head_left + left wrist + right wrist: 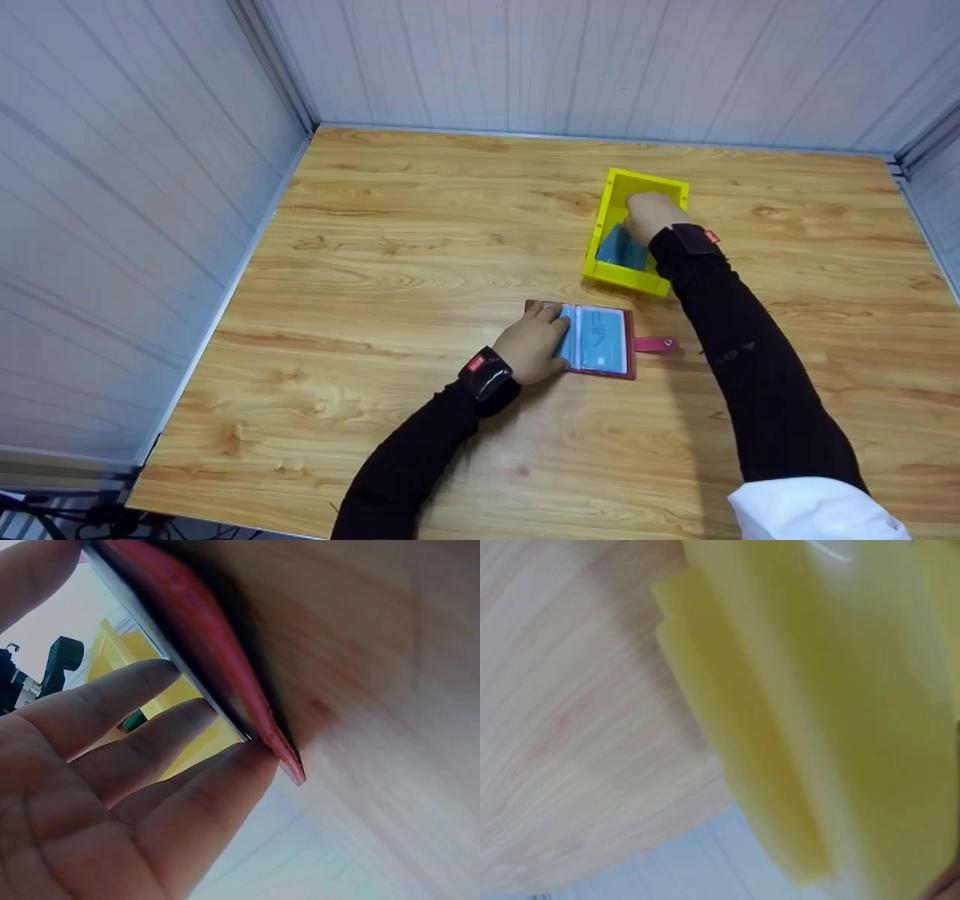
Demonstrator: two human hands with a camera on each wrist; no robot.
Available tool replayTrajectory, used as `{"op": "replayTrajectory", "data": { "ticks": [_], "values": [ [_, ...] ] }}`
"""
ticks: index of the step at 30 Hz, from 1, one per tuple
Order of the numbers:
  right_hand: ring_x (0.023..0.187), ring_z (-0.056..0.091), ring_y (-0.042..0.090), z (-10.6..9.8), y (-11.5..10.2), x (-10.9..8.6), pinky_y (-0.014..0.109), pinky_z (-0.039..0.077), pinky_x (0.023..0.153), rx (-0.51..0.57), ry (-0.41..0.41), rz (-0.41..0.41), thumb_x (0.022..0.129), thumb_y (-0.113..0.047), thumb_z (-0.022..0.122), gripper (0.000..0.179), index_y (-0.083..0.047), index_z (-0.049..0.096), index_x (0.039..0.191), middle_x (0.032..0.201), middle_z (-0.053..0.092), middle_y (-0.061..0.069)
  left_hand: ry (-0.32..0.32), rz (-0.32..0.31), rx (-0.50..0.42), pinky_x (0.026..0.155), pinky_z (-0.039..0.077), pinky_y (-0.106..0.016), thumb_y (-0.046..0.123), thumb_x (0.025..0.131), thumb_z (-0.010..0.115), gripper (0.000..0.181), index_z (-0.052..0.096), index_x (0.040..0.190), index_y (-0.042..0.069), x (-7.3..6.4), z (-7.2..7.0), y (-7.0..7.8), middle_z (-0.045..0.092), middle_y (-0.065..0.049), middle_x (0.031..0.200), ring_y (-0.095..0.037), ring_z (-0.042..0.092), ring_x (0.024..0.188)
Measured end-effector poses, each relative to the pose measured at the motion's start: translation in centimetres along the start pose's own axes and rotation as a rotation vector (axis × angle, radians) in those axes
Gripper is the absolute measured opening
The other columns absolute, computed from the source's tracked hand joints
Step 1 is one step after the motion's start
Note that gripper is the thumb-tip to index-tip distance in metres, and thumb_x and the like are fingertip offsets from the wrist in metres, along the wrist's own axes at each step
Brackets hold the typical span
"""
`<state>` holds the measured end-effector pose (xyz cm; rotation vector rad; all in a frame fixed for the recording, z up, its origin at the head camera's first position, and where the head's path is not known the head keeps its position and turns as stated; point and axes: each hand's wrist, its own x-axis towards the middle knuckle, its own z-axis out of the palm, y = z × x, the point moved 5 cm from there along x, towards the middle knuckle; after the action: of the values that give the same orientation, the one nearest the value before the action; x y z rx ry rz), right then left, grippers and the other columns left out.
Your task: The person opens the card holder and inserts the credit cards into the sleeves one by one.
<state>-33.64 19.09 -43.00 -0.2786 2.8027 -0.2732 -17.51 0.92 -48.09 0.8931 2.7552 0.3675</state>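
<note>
An open red card holder (630, 352) lies on the table, with a blue card (602, 337) marked "VIP" in its right-hand clear sleeve. Its pink strap (656, 344) with a snap sticks out to the right. My left hand (529, 349) rests over the left half, its extended fingertips at the holder's edge in the left wrist view. My right hand (651, 214) reaches down into a yellow bin (630, 279), beside blue cards (619, 246) inside it. The right fingertips are hidden, and I cannot tell whether they hold a card.
The wood-grain table (375, 300) runs back to a white panel wall (480, 67), with another panel wall (135, 187) along its left side. Dark cables (52, 517) lie below the table's front left corner.
</note>
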Motion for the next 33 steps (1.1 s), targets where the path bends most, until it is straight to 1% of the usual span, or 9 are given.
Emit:
{"op": "replayTrajectory", "data": {
  "ticks": [3,6,10,14,18,23,27,31,33],
  "values": [
    [0.099,0.058,0.04,-0.2,0.3,-0.1,0.049,0.05,0.087,0.008,0.024,0.009,0.098,-0.004,0.044,0.031,0.008,0.052,0.125,0.115,0.06,0.03,-0.003,-0.008,-0.002,0.12,0.029,-0.041,0.032,0.086,0.073,0.067,0.05,0.141,0.001,-0.1,0.0,-0.1,0.042,-0.02,0.151,-0.037,0.038,0.142],
    [0.105,0.06,0.043,-0.4,0.6,-0.1,0.052,0.05,0.09,0.028,0.062,0.019,0.097,-0.003,0.043,0.035,0.008,0.05,0.13,0.121,0.06,0.031,-0.013,-0.021,-0.008,0.12,0.03,-0.041,0.031,0.087,0.072,0.067,0.049,0.142,0.001,-0.2,0.0,-0.2,0.041,-0.02,0.152,-0.038,0.037,0.142],
    [0.1,0.061,0.041,-0.9,0.6,-0.6,0.051,0.051,0.087,0.065,0.119,0.028,0.096,-0.003,0.041,0.036,0.006,0.051,0.13,0.119,0.061,0.029,-0.017,-0.032,-0.017,0.12,0.03,-0.041,0.031,0.087,0.072,0.067,0.048,0.142,0.002,-0.2,0.1,-0.4,0.04,-0.02,0.153,-0.038,0.037,0.142],
    [0.083,0.058,0.035,-1.6,0.6,-1.8,0.043,0.049,0.073,0.11,0.199,0.022,0.096,-0.006,0.044,0.034,0.005,0.051,0.127,0.106,0.064,0.027,-0.017,-0.044,-0.02,0.12,0.03,-0.041,0.031,0.087,0.072,0.067,0.049,0.143,0.003,-0.2,0.0,-0.5,0.04,-0.019,0.153,-0.038,0.036,0.143],
    [0.069,0.053,0.028,-2.0,1.1,-3.1,0.034,0.043,0.06,0.215,0.274,0.012,0.098,-0.013,0.049,0.031,0.003,0.051,0.124,0.095,0.063,0.024,-0.026,-0.055,-0.023,0.12,0.029,-0.042,0.031,0.087,0.072,0.067,0.048,0.143,0.003,-0.2,0.1,-0.5,0.038,-0.018,0.154,-0.039,0.035,0.143],
    [0.066,0.058,0.026,-2.4,1.8,-5.2,0.026,0.045,0.056,0.366,0.345,-0.042,0.099,-0.015,0.051,0.026,0.001,0.051,0.12,0.1,0.062,0.025,-0.031,-0.063,-0.017,0.12,0.029,-0.042,0.03,0.087,0.072,0.067,0.048,0.143,0.004,-0.2,0.2,-0.8,0.038,-0.018,0.155,-0.039,0.035,0.143],
    [0.071,0.063,0.027,-2.1,2.1,-7.0,0.019,0.052,0.058,0.483,0.353,-0.084,0.101,-0.015,0.051,0.023,0.0,0.048,0.119,0.108,0.06,0.023,-0.024,-0.047,-0.009,0.12,0.028,-0.041,0.031,0.087,0.071,0.066,0.049,0.142,0.003,-0.2,0.2,-0.9,0.04,-0.018,0.154,-0.036,0.036,0.143],
    [0.06,0.048,0.015,-1.4,2.4,-8.5,0.019,0.041,0.053,0.536,0.383,-0.129,0.101,-0.018,0.052,0.026,-0.002,0.052,0.122,0.103,0.061,0.021,-0.021,-0.031,-0.007,0.121,0.027,-0.041,0.031,0.088,0.071,0.065,0.049,0.142,0.001,-0.2,0.1,-0.9,0.041,-0.02,0.152,-0.035,0.036,0.144],
    [0.061,0.043,0.009,-0.8,2.6,-9.0,0.02,0.037,0.055,0.546,0.402,-0.143,0.101,-0.019,0.054,0.028,-0.002,0.057,0.122,0.103,0.064,0.019,-0.024,-0.031,-0.006,0.121,0.026,-0.041,0.031,0.088,0.07,0.065,0.049,0.142,0.001,-0.2,0.1,-0.9,0.041,-0.02,0.153,-0.035,0.036,0.144]
  ]
}}
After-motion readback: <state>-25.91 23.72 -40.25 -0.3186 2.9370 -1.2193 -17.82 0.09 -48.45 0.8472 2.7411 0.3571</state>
